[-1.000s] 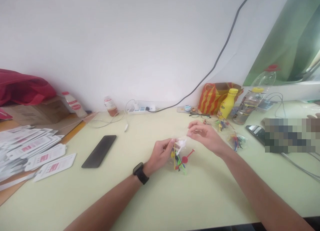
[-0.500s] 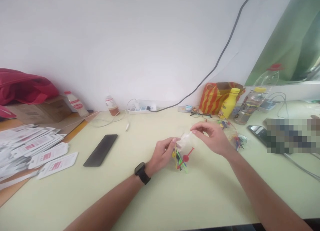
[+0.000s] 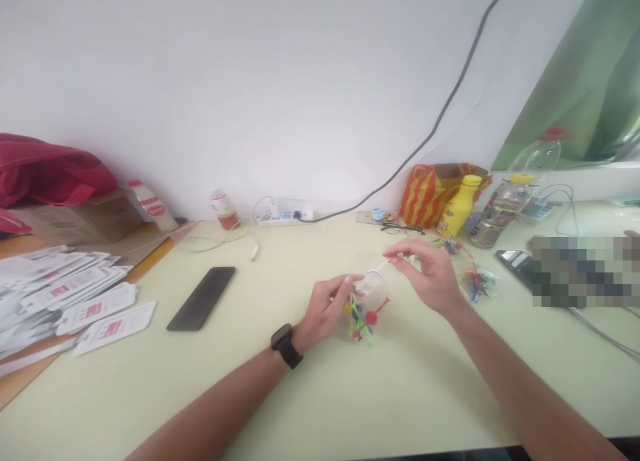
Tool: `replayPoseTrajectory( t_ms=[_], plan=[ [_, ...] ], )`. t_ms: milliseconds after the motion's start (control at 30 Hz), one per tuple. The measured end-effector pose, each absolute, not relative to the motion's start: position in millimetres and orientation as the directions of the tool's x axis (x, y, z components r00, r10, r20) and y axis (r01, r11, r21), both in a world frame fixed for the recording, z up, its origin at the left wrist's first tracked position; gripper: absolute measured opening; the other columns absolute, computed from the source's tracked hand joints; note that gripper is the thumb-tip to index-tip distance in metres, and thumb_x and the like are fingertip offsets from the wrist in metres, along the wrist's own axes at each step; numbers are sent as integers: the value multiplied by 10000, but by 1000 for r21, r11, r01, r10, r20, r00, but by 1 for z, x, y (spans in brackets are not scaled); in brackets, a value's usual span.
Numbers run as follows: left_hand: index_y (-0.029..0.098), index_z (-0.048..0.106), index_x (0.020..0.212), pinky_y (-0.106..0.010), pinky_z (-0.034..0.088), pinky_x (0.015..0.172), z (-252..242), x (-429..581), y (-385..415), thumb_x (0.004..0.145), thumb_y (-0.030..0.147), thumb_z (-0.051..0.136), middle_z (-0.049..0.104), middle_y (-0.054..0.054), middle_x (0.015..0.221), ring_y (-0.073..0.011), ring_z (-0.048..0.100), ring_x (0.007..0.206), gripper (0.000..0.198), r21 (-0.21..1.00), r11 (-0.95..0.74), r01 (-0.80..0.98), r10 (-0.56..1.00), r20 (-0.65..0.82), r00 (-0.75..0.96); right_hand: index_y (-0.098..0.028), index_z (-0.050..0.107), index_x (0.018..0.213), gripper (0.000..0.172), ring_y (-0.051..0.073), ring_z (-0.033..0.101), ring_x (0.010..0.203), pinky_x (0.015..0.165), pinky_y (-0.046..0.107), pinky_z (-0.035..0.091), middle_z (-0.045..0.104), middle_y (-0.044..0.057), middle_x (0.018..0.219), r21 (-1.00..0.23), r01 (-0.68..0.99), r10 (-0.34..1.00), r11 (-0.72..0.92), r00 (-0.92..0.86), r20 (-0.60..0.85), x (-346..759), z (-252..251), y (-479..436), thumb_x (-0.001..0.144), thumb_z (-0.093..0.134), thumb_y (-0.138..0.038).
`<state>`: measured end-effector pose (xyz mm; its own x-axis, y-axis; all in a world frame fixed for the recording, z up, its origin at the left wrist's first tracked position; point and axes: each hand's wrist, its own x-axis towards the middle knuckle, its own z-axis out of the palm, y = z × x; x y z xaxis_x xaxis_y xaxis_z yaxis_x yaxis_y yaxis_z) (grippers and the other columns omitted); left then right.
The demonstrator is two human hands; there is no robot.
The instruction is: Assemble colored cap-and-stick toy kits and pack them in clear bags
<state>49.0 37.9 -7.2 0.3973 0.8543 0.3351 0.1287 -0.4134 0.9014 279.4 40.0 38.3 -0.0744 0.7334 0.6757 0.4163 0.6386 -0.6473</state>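
My left hand [image 3: 324,308], with a black watch on its wrist, pinches the edge of a clear plastic bag [image 3: 357,314]. Red, green, yellow and dark plastic pieces [image 3: 371,318] show inside the bag. My right hand [image 3: 425,271] pinches the end of a thin white stick, and a round white piece [image 3: 370,281] is at its lower end, over the bag's upper part. Whether the white piece is inside the bag's mouth I cannot tell.
A black phone [image 3: 201,298] and white tags [image 3: 115,328] lie left. Behind are a power strip [image 3: 285,218] and glasses [image 3: 403,229]. To the right are more bagged pieces [image 3: 477,281], a yellow bottle [image 3: 459,206] and a second phone [image 3: 520,271].
My right hand has moved slightly and turned, and the white stick and round piece now show clearly below its fingertips. My left hand has stayed nearly still on the bag.
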Motion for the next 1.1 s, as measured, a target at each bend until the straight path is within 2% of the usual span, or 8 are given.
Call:
replayPoseTrajectory(
  t_ms=[167,267,367,433,533,700,867,1100],
  plan=[
    [137,799,1110,-234,391,626,-7,50,36,1061,471,470,580,-1,689,-126,499,644,471,894,-412,174,880,340,332,-277,797,936,137,236,643,921,882,412,492,749,35,899,-671,408,773,619,-168,611,269,37,34,904,694,-192],
    [121,797,925,-237,339,589,-8,51,35,1059,463,476,474,18,621,-107,413,590,487,888,-427,173,877,361,316,-277,805,921,127,229,622,901,868,404,486,701,37,848,-693,420,804,586,-190,564,260,35,30,895,704,-204],
    [113,734,766,-242,317,575,-8,50,35,1064,446,473,459,16,614,-100,390,581,517,877,-456,150,861,391,326,-275,809,919,139,220,621,896,880,401,482,668,38,857,-703,416,815,577,-242,526,256,33,28,869,719,-180],
    [113,746,801,-239,328,575,-9,50,35,1064,440,479,485,14,612,-101,404,578,498,875,-463,143,859,404,315,-272,807,912,145,221,625,916,909,409,475,665,40,871,-689,420,808,590,-300,508,256,33,28,863,720,-167],
    [120,793,966,-236,389,602,-9,49,37,1058,446,495,589,-2,637,-113,480,590,450,880,-451,149,873,399,282,-272,799,908,137,235,626,958,950,433,459,682,48,883,-655,445,791,611,-354,499,258,33,28,878,711,-172],
    [133,794,1064,-250,480,657,-11,49,44,1055,494,484,743,-52,773,-148,614,657,476,886,-429,174,895,392,212,-284,769,999,104,262,619,1027,1000,473,446,726,59,962,-614,467,770,636,-342,538,262,38,28,956,686,-328],
    [162,765,1172,-243,480,623,-13,49,46,1065,507,455,762,-55,828,-146,629,655,476,879,-427,212,903,402,150,-274,743,936,94,274,604,1080,1007,465,448,726,53,979,-578,484,754,657,-388,531,268,40,32,916,743,-365],
    [159,744,1169,-240,493,618,-14,48,43,1075,500,432,744,-53,819,-136,643,633,471,862,-472,184,880,447,163,-266,766,880,109,221,617,946,895,395,486,667,44,925,-579,454,734,677,-478,482,268,40,30,942,715,-341]
  ],
)
